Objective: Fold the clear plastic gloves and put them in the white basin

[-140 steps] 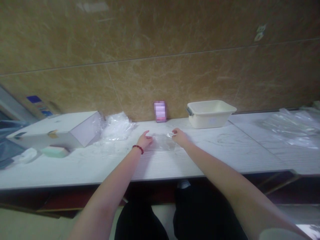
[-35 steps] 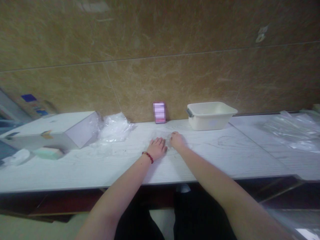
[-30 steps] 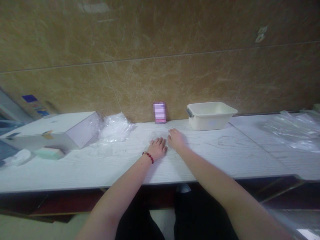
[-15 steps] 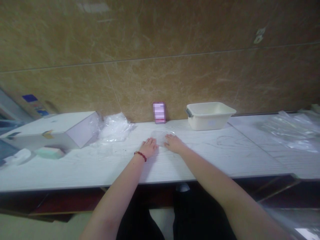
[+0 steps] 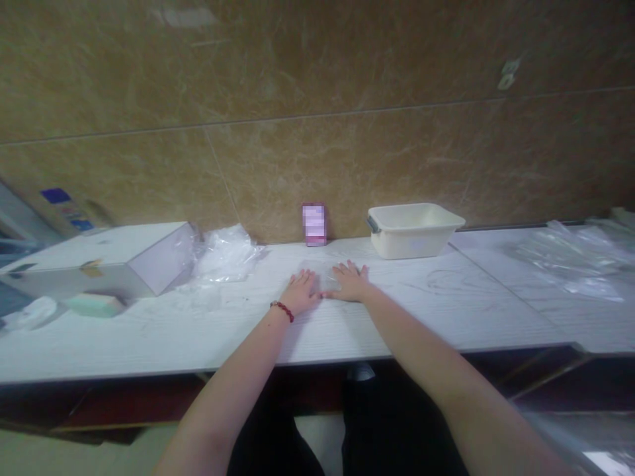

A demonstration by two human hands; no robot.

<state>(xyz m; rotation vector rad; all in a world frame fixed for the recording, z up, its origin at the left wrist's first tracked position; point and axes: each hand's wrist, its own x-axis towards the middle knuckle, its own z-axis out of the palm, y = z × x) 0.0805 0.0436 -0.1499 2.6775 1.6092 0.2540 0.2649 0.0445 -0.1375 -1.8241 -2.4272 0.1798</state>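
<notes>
Both hands lie flat on a small clear plastic bag (image 5: 323,270) on the white wood-grain table (image 5: 397,324). My left hand (image 5: 300,292), with a red braided bracelet at the wrist, has its fingers stretched out over the bag's left side. My right hand (image 5: 348,283) is spread on the right side, its thumb reaching toward the left thumb so that the two tips nearly meet. Much of the bag is hidden under the hands, and its contents, if any, cannot be made out.
A phone (image 5: 314,225) leans on the wall. To its right stands a cream plastic bin (image 5: 414,241). Crumpled clear bags (image 5: 225,254) and a white box (image 5: 143,254) are at left, with a pale green block (image 5: 95,305) before it. More plastic bags (image 5: 575,258) lie at right.
My right hand has spread its fingers and shifted slightly right, its thumb now stretched toward the left hand. My left hand stays in nearly the same place, its thumb extended further.
</notes>
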